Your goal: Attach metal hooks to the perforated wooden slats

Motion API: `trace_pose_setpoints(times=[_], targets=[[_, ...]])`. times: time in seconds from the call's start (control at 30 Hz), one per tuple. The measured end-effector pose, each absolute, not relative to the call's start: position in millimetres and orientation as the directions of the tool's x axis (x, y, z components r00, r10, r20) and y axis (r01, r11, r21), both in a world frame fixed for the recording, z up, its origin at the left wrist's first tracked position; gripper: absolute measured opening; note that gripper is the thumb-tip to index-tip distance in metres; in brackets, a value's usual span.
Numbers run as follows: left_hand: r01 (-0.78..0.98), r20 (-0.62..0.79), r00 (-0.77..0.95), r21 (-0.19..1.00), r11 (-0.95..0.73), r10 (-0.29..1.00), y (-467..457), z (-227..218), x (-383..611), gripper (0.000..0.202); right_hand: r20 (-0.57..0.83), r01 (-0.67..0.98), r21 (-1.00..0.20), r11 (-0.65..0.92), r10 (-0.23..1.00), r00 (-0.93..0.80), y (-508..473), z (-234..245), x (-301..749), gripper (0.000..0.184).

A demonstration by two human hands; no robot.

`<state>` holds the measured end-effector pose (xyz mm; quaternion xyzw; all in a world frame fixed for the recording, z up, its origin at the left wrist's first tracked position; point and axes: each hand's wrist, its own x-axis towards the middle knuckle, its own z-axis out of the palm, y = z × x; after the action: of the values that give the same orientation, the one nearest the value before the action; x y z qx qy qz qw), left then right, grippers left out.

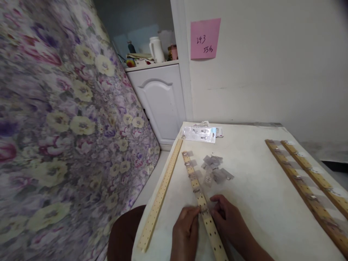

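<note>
A pale perforated strip (210,232) lies lengthwise on the table, with metal clips and clear plastic tabs along its far part. My left hand (185,230) is closed, its fingertips pinching the strip's left edge beside a metal clip (203,211). On the other side, my right hand (227,219) is close against the strip by the same clip. Its fingers are curled, the index finger reaching forward, and whatever they hold is hidden. Beyond the right hand lies a loose pile of clear plastic tabs with metal clips (216,169).
Another perforated strip (163,190) lies along the table's left edge. Clear blister packs (199,134) sit at the back. At the right are two strips fitted with clips (295,173). A floral curtain (81,127) hangs at the left, and a wall (258,72) stands behind.
</note>
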<state>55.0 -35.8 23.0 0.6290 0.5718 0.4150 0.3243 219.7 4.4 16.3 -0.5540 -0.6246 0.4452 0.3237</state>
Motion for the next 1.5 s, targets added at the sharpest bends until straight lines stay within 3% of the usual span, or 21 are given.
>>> trace_pose_setpoints(times=[0.37,0.8,1.2,1.5], targets=[[0.431,0.176,-0.011,0.889,-0.154,0.984,-35.5,27.4,57.5,0.028,-0.072,0.403,-0.915,0.009,0.980,-0.184,1.5,21.2,217.6,0.028],[0.442,0.177,-0.026,0.885,-0.148,0.984,-34.0,23.4,57.5,0.027,-0.003,0.461,-0.885,0.071,0.988,-0.157,5.8,19.1,210.3,0.022],[0.466,0.193,-0.007,0.869,-0.167,0.981,-34.9,24.2,57.7,0.029,-0.118,0.517,-0.855,-0.048,0.988,-0.103,11.5,23.7,204.5,0.023],[0.489,0.209,0.005,0.853,-0.185,0.978,-32.9,22.5,55.1,0.027,-0.071,0.493,-0.870,-0.025,0.995,-0.076,10.4,20.5,202.9,0.022]])
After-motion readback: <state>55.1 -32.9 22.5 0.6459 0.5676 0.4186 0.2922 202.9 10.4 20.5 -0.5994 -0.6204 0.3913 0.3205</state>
